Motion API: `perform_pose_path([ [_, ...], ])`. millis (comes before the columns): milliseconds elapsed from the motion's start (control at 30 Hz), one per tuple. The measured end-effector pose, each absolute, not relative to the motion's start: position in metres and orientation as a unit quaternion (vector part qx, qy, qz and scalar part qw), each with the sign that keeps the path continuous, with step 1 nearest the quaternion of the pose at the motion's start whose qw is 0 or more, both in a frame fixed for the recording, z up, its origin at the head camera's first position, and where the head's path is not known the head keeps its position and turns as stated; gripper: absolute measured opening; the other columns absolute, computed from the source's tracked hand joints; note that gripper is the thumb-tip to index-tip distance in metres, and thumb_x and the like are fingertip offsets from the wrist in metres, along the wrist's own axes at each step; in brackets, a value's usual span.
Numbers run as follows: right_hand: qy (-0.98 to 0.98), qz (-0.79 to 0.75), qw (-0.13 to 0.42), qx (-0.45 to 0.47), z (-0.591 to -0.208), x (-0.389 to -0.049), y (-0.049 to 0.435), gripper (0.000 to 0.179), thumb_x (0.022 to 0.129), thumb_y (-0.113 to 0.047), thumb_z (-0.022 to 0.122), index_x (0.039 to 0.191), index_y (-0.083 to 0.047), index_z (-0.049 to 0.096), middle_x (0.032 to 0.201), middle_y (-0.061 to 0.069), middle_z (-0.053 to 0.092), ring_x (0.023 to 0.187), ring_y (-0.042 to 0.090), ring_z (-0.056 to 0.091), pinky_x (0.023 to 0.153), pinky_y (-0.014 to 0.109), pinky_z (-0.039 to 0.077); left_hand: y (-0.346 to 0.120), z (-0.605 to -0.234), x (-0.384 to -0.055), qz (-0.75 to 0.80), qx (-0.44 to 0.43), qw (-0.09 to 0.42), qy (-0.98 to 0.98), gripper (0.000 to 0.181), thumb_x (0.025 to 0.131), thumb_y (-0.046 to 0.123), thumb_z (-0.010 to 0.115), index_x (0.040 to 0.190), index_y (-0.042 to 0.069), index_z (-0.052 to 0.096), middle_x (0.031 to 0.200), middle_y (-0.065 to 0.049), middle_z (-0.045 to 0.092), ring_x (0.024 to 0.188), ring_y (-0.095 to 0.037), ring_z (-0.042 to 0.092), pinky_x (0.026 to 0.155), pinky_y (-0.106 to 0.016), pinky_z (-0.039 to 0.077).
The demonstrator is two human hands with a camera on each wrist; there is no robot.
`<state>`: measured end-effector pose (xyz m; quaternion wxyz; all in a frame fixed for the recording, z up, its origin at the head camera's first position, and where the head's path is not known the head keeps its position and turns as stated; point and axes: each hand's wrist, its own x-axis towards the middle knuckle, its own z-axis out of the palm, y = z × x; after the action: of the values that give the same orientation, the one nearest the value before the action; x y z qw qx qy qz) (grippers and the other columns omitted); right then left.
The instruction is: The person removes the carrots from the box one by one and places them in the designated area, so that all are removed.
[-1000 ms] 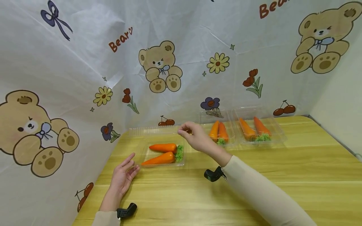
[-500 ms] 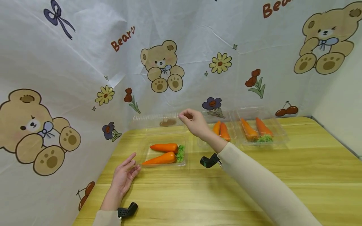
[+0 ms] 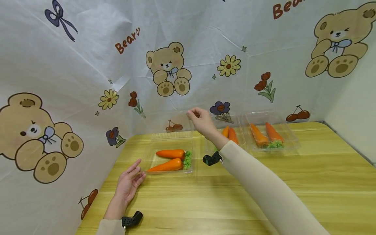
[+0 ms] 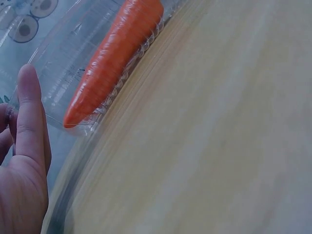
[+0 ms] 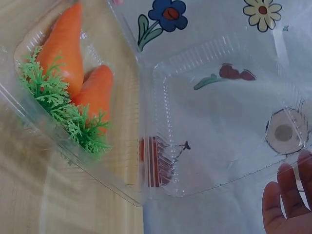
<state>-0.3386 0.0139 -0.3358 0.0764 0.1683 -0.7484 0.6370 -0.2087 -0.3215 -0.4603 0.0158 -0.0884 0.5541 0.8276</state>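
A clear plastic clamshell box (image 3: 171, 171) lies at the left of the table with its hinged lid (image 3: 157, 125) raised behind it. Inside are two orange toy carrots (image 3: 166, 165) with green leafy tops (image 3: 187, 160) pointing right. My right hand (image 3: 202, 121) pinches the right corner of the lid's upper edge; in the right wrist view its fingers (image 5: 286, 195) are right at that edge. At the box's front left corner is my left hand (image 3: 128, 182), fingers loosely extended. The left wrist view has its straight finger (image 4: 30, 117) close beside the clear wall, near a carrot tip (image 4: 73, 117).
Two more clear boxes with carrots stand at the back: one (image 3: 242, 143) partly behind my right forearm, the other (image 3: 288, 143) farther right, lids up. A bear-print cloth (image 3: 199, 29) hangs behind the wooden table (image 3: 188, 202). Both wrists carry black camera mounts (image 3: 132, 219).
My right hand has risen, swinging the lid from lying back behind the box to standing upright. The left hand stays in place beside the box.
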Motion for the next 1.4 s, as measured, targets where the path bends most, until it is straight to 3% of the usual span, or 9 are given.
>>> perform_pose_path([
  [467, -0.742, 0.660, 0.059, 0.096, -0.352, -0.361, 0.010, 0.029, 0.110, -0.028, 0.053, 0.127, -0.007, 0.063, 0.126, 0.017, 0.062, 0.121, 0.035, 0.062, 0.102, 0.048, 0.054, -0.319, -0.461, -0.210, 0.824, -0.090, 0.014, 0.559, 0.057, 0.108, 0.012, 0.055, 0.161, 0.007, 0.034, 0.098, 0.001, 0.056, 0.083, -0.012, 0.067, 0.085, -0.023, 0.063],
  [733, -0.741, 0.666, 0.047, 0.067, -0.361, -0.367, 0.008, 0.036, 0.110, -0.033, 0.051, 0.138, -0.012, 0.061, 0.131, 0.011, 0.061, 0.121, 0.032, 0.060, 0.103, 0.048, 0.053, -0.317, -0.461, -0.211, 0.825, -0.094, 0.013, 0.557, 0.056, 0.108, 0.011, 0.053, 0.161, 0.008, 0.035, 0.096, 0.001, 0.055, 0.082, -0.012, 0.067, 0.083, -0.022, 0.064],
  [967, -0.737, 0.673, 0.010, 0.053, -0.369, -0.368, 0.007, 0.049, 0.112, -0.035, 0.045, 0.154, -0.010, 0.049, 0.150, 0.013, 0.054, 0.133, 0.032, 0.055, 0.116, 0.049, 0.046, -0.319, -0.461, -0.210, 0.826, -0.089, 0.012, 0.556, 0.059, 0.107, 0.012, 0.056, 0.162, 0.009, 0.034, 0.098, -0.001, 0.058, 0.083, -0.012, 0.068, 0.084, -0.023, 0.064],
  [1033, -0.731, 0.681, -0.003, 0.047, -0.372, -0.369, 0.007, 0.050, 0.112, -0.034, 0.043, 0.156, -0.010, 0.045, 0.149, 0.017, 0.053, 0.133, 0.034, 0.053, 0.113, 0.049, 0.047, -0.320, -0.462, -0.209, 0.827, -0.088, 0.013, 0.556, 0.059, 0.107, 0.012, 0.057, 0.162, 0.008, 0.034, 0.097, 0.000, 0.058, 0.082, -0.012, 0.068, 0.084, -0.022, 0.064],
  [1167, -0.729, 0.683, -0.016, 0.034, -0.378, -0.370, 0.005, 0.051, 0.113, -0.035, 0.041, 0.157, -0.010, 0.045, 0.136, 0.021, 0.056, 0.116, 0.033, 0.054, 0.089, 0.040, 0.052, -0.321, -0.463, -0.208, 0.827, -0.083, 0.013, 0.556, 0.061, 0.107, 0.012, 0.057, 0.162, 0.007, 0.031, 0.095, 0.001, 0.059, 0.082, -0.012, 0.068, 0.083, -0.022, 0.064],
  [1200, -0.729, 0.684, -0.019, 0.031, -0.378, -0.370, 0.004, 0.051, 0.112, -0.034, 0.042, 0.157, -0.010, 0.044, 0.138, 0.021, 0.055, 0.118, 0.033, 0.054, 0.089, 0.041, 0.052, -0.321, -0.463, -0.208, 0.826, -0.082, 0.013, 0.557, 0.061, 0.107, 0.012, 0.057, 0.162, 0.007, 0.031, 0.095, 0.001, 0.059, 0.082, -0.012, 0.068, 0.083, -0.022, 0.064],
  [1300, -0.732, 0.680, -0.025, 0.022, -0.379, -0.369, 0.002, 0.050, 0.112, -0.033, 0.043, 0.156, -0.009, 0.046, 0.147, 0.016, 0.053, 0.129, 0.030, 0.053, 0.097, 0.042, 0.056, -0.321, -0.463, -0.208, 0.825, -0.084, 0.013, 0.558, 0.059, 0.108, 0.011, 0.054, 0.162, 0.007, 0.031, 0.095, 0.001, 0.059, 0.082, -0.012, 0.068, 0.083, -0.022, 0.063],
  [1400, -0.735, 0.677, -0.042, 0.016, -0.379, -0.367, -0.001, 0.050, 0.112, -0.032, 0.044, 0.156, -0.008, 0.045, 0.160, 0.014, 0.044, 0.145, 0.033, 0.044, 0.112, 0.050, 0.050, -0.321, -0.462, -0.208, 0.824, -0.087, 0.013, 0.561, 0.058, 0.108, 0.011, 0.053, 0.162, 0.007, 0.031, 0.095, 0.001, 0.059, 0.082, -0.012, 0.068, 0.083, -0.022, 0.063],
])
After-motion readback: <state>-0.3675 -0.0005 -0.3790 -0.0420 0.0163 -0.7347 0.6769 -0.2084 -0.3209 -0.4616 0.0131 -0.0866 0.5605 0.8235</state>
